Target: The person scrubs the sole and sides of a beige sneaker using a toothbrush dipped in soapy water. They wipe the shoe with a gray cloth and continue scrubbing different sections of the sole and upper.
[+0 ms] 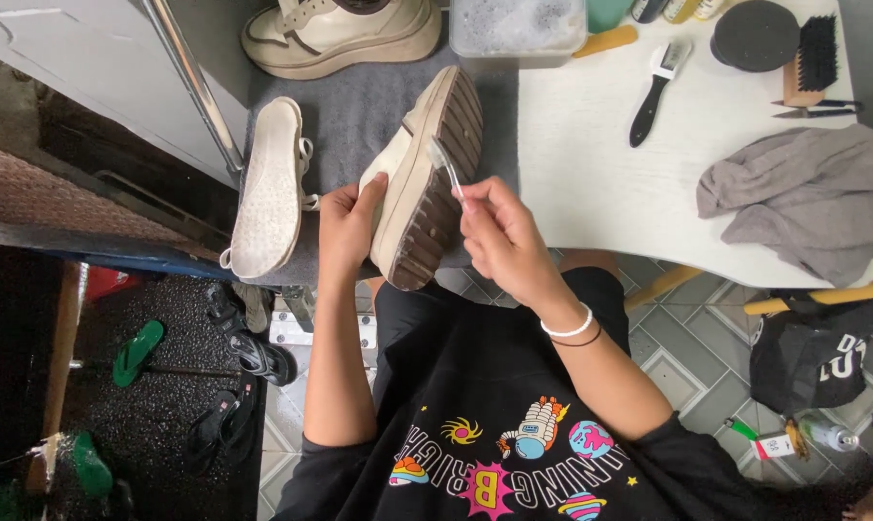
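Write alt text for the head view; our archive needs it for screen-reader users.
Seen from above, a person's left hand tilts a cream platform shoe on its side while the right hand presses a small brush against its dark ridged sole. An insole lies to the left, brushes and a grey cloth on the white table.

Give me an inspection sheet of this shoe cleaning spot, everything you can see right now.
Surface: white table, grey mat beside it.
Job's things: cream platform shoe held sole-out; small brush against its sole.
Clutter: insole, second shoe, tub of foamy water, black-handled brush, grey cloth.
Grips: left hand holds the shoe; right hand holds the brush.
Cables: nothing seen.
Surroundings: tiled floor, green flip-flop, black sandals.
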